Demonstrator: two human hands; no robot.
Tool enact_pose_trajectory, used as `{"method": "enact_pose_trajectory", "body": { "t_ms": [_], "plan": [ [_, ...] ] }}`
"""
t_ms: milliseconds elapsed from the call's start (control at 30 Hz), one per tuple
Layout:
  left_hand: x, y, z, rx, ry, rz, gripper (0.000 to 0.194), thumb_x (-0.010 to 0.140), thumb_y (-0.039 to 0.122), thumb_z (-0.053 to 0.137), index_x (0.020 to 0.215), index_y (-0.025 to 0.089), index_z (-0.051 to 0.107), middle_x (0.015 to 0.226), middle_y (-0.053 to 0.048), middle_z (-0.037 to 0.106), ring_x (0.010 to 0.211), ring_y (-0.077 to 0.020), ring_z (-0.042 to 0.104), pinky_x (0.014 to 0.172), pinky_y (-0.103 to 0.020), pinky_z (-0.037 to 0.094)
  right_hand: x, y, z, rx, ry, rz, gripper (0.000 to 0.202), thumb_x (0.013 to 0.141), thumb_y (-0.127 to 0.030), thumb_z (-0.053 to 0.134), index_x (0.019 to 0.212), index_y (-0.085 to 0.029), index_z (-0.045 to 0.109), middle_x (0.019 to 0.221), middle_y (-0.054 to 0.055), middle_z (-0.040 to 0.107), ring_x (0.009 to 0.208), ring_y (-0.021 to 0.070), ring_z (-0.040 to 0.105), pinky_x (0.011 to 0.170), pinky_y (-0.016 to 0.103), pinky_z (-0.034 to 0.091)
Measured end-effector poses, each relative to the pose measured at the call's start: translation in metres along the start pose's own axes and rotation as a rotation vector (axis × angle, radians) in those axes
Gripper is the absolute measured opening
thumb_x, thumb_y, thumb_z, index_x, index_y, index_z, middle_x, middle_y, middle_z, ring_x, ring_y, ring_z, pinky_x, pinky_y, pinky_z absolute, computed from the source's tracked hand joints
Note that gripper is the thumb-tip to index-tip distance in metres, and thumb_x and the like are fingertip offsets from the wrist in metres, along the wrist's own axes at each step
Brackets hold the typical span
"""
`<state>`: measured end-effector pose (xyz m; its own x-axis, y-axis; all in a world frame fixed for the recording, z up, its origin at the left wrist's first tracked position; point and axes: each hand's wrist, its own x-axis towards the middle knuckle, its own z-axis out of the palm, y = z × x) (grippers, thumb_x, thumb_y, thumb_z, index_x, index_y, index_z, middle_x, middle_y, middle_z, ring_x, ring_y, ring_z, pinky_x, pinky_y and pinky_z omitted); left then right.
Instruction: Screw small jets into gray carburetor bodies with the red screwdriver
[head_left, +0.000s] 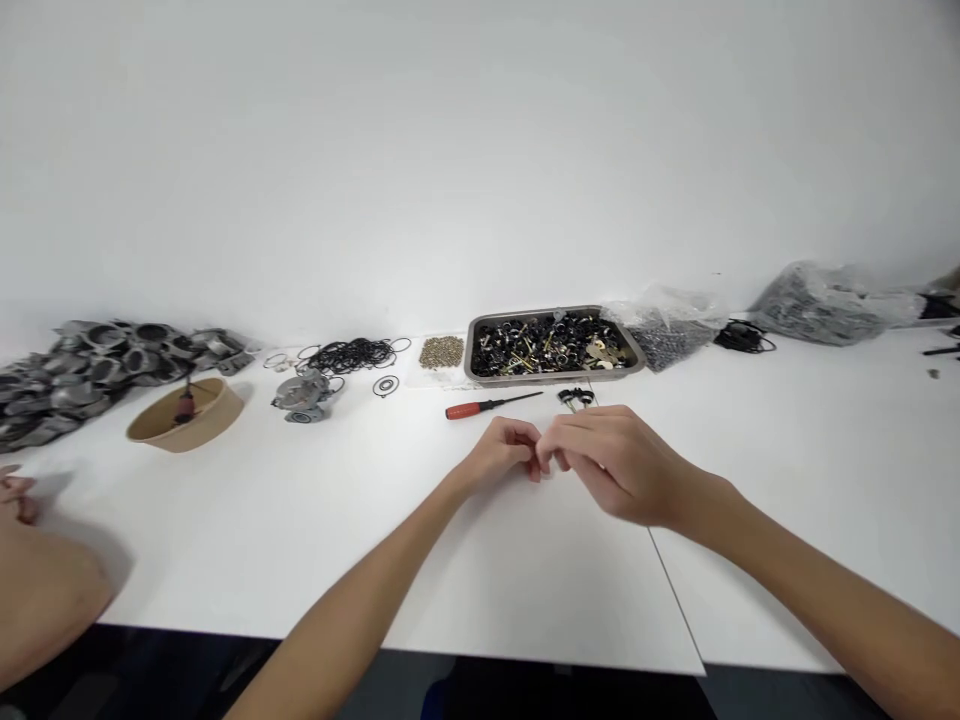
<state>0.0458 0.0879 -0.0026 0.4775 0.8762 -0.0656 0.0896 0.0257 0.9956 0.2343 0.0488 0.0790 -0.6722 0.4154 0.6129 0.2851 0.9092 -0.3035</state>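
Note:
My left hand [501, 450] and my right hand [619, 462] meet over the white table, fingertips curled and pinched close together. Whatever lies between those fingers is hidden or too small to name. Just beyond them is a screwdriver [465, 410] with a red handle and a dark shaft, lying on the tabletop. A few small black parts with metal stems [576, 398] lie right behind my right hand. Farther back stands a metal tray [555, 378] heaped with black, silver and brass-coloured small parts.
Left of the tray are small brass-coloured pieces [441, 352], black rubber rings [352, 354] and a grey metal housing [304, 396]. A cardboard bowl [217, 410] holds another screwdriver, beside piled grey castings [82, 370]. Plastic bags [825, 305] stand right. Another person's arm [45, 590] rests at far left.

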Motion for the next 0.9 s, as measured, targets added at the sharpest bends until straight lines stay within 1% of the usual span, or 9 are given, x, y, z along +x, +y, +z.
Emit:
{"method": "enact_pose_trajectory", "body": {
  "t_ms": [100,200,267,333,433,533,633,767,900],
  "plan": [
    [0.001,0.008,-0.002,0.130,0.015,-0.001,0.022,0.063,0.012,0.047,0.074,0.009,0.066,0.069,-0.010,0.069,0.053,-0.0172,0.064,0.058,-0.032,0.055,-0.029,0.055,0.031,-0.007,-0.011,0.294,0.029,0.087,-0.009,0.034,0.076,-0.018,0.059,0.062,0.000,0.058,0.051,0.0116,0.048,0.054,0.026,0.037],
    [-0.001,0.027,-0.023,0.359,0.244,0.005,0.025,0.065,0.008,0.043,0.076,0.011,0.065,0.073,-0.009,0.069,0.058,-0.0158,0.064,0.058,-0.028,0.053,-0.050,0.083,0.047,0.047,-0.108,0.446,0.029,0.088,-0.014,0.033,0.076,-0.018,0.059,0.059,0.000,0.054,0.054,0.0138,0.049,0.057,0.027,0.037],
    [-0.008,0.044,-0.052,0.553,0.498,0.010,0.027,0.071,0.007,0.041,0.083,0.012,0.064,0.084,-0.010,0.069,0.073,-0.0170,0.066,0.068,-0.029,0.053,-0.053,0.087,0.050,0.102,-0.147,0.533,0.030,0.087,-0.015,0.032,0.074,-0.019,0.059,0.057,-0.001,0.051,0.053,0.0145,0.047,0.057,0.027,0.036],
    [-0.019,0.061,-0.088,0.765,0.751,-0.017,0.027,0.078,0.009,0.040,0.093,0.013,0.063,0.104,-0.013,0.065,0.095,-0.0221,0.064,0.085,-0.036,0.050,-0.051,0.086,0.049,0.144,-0.162,0.589,0.030,0.086,-0.015,0.032,0.074,-0.019,0.058,0.056,-0.002,0.048,0.053,0.0146,0.045,0.056,0.027,0.034],
    [-0.038,0.078,-0.144,1.050,0.976,-0.154,0.031,0.085,0.019,0.047,0.113,0.014,0.058,0.131,-0.020,0.047,0.113,-0.0349,0.056,0.096,-0.051,0.041,-0.047,0.086,0.048,0.181,-0.175,0.609,0.029,0.086,-0.015,0.032,0.073,-0.019,0.058,0.057,-0.001,0.049,0.054,0.0150,0.045,0.058,0.027,0.034],
    [-0.053,0.079,-0.187,1.230,1.017,-0.344,0.037,0.083,0.023,0.059,0.119,0.013,0.055,0.134,-0.022,0.042,0.110,-0.0369,0.057,0.093,-0.053,0.042,-0.047,0.089,0.049,0.198,-0.174,0.611,0.029,0.085,-0.014,0.033,0.072,-0.019,0.059,0.055,-0.001,0.048,0.055,0.0155,0.046,0.060,0.028,0.034],
    [-0.062,0.071,-0.210,1.314,0.984,-0.508,0.032,0.086,0.029,0.063,0.113,0.013,0.058,0.123,-0.013,0.053,0.107,-0.0264,0.056,0.094,-0.048,0.046,-0.049,0.092,0.051,0.210,-0.169,0.610,0.028,0.084,-0.013,0.035,0.071,-0.019,0.059,0.052,-0.002,0.047,0.053,0.0152,0.045,0.061,0.028,0.035],
    [-0.071,0.064,-0.221,1.345,0.987,-0.554,0.025,0.088,0.032,0.060,0.103,0.012,0.059,0.116,-0.011,0.056,0.101,-0.0218,0.056,0.090,-0.042,0.047,-0.048,0.092,0.050,0.216,-0.159,0.609,0.030,0.084,-0.011,0.035,0.070,-0.019,0.060,0.050,-0.002,0.046,0.051,0.0144,0.043,0.060,0.027,0.034],
    [-0.084,0.071,-0.219,1.275,1.043,-0.447,0.015,0.072,0.022,0.066,0.078,0.012,0.058,0.103,-0.016,0.059,0.085,-0.0282,0.060,0.074,-0.038,0.044,-0.049,0.093,0.050,0.219,-0.134,0.599,0.030,0.083,-0.010,0.036,0.069,-0.019,0.060,0.049,-0.003,0.044,0.049,0.0136,0.041,0.061,0.027,0.034]
  ]
}}
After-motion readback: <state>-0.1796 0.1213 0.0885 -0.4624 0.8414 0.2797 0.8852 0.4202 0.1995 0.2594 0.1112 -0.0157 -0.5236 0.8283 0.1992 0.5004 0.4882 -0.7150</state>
